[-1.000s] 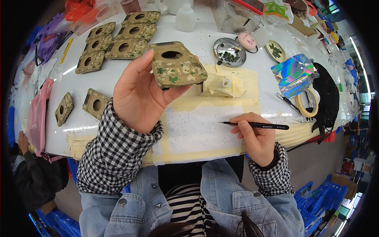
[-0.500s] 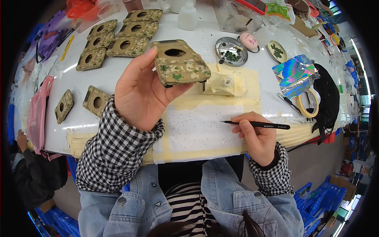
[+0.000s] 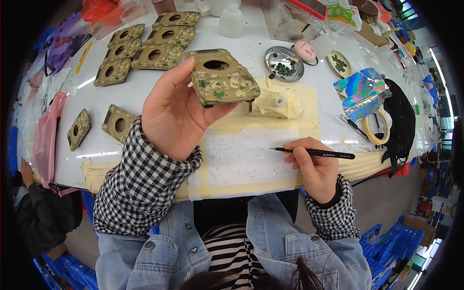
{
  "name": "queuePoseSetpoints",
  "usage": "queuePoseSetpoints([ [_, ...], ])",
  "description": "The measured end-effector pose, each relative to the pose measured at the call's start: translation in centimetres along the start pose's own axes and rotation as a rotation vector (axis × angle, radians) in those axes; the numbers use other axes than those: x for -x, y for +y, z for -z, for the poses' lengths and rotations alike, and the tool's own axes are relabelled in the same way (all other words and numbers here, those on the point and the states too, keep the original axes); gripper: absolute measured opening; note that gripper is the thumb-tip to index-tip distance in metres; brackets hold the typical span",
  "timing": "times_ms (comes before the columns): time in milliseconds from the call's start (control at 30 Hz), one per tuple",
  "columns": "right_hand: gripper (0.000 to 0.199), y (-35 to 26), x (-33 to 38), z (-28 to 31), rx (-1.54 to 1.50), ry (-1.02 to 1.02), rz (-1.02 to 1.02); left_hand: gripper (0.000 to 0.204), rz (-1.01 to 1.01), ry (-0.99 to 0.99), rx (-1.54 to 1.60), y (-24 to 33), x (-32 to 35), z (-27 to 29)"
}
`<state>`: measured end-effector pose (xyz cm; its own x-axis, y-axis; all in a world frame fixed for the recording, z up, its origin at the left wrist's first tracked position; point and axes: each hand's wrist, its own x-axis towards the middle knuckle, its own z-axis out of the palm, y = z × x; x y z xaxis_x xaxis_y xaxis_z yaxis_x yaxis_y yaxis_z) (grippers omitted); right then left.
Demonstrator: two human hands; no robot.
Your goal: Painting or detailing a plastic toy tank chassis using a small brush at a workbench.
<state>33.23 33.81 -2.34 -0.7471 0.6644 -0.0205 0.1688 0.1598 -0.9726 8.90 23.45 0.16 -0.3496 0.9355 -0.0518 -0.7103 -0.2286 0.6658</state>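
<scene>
My left hand (image 3: 176, 108) holds up a camouflage model tank hull (image 3: 224, 82), thumb on its left edge and fingers beneath it. A large round hole opens in the hull's top. Over a white paper sheet (image 3: 241, 186), my right hand (image 3: 311, 166) pinches slim black tweezers (image 3: 328, 153), their pointed tip facing left. Many tiny dark specks lie scattered on the sheet under the tip. Nothing shows between the tweezer points. Behind the sheet stands a tape-covered block (image 3: 278, 102). Two more camouflage hulls, one small (image 3: 79, 129) and one larger (image 3: 118, 124), lie left of my left forearm.
Several camouflage hulls (image 3: 157, 57) stand in rows at the back left. A round metal dish (image 3: 284, 63) holds small green pieces. To the right are a cream dish (image 3: 339, 64), a shiny pouch (image 3: 362, 92) and a tape roll (image 3: 376, 126). Another person's hand (image 3: 26, 171) shows far left.
The hull in my left hand has shifted very slightly right and tilted a little. My right hand and the tweezers have stayed almost in place.
</scene>
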Motion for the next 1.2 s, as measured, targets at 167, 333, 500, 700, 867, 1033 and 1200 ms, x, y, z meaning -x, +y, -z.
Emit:
queuePoseSetpoints([
  [167, 0.017, 0.1, 0.0, 0.0, 0.007, 0.001, 0.002, 0.056, 0.001, -0.003, -0.002, 0.0, 0.0, 0.0],
  [333, 0.013, 0.4, 0.3, 0.1, -0.004, 0.064, 0.078, 0.055, 0.002, -0.013, 0.007, 0.0, 0.0, 0.0],
  [500, 0.023, -0.3, -0.1, 1.1, 0.511, -0.072, 0.622, 0.055, 0.003, -0.012, 0.012, 0.0, 0.0, 0.1],
  [700, 0.029, 0.1, -0.3, 1.0, 0.674, -0.150, 0.772, 0.055, 0.005, -0.003, 0.006, 0.0, 0.0, 0.1],
  [867, 0.030, 0.2, -0.5, 0.8, 0.689, -0.144, 0.773, 0.055, 0.010, -0.005, 0.008, 0.0, 0.0, 0.1],
  [1033, 0.030, 0.2, -0.5, 0.7, 0.689, -0.132, 0.768, 0.056, 0.011, -0.004, 0.000, 0.0, 0.0, 0.0],
  [1200, 0.031, 0.2, -0.5, 0.6, 0.682, -0.130, 0.761, 0.056, 0.013, -0.008, 0.010, 0.1, 0.1, 0.0],
])
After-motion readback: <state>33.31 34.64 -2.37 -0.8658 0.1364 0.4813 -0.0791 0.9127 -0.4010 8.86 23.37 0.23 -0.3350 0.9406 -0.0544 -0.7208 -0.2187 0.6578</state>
